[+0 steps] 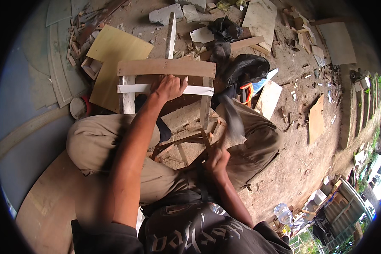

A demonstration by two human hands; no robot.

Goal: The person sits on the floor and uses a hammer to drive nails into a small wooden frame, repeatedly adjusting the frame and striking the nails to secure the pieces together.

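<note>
My left hand is closed around the middle of a white slat, its thumb up. The slat lies across two uprights of a small wooden frame standing between my legs. Above it, a wider brown board spans the same uprights, with nail marks at its ends and middle. In my closed right hand is a hammer; its grey head is blurred by motion and sits right of the frame, over my right leg. The left fingertips are partly hidden behind the slat.
Beyond the frame stands a white-edged wooden post. Yellowish plywood lies at left beside a bucket. Black plastic bags and an orange-handled saw lie at right. Wood scraps litter the dirt floor.
</note>
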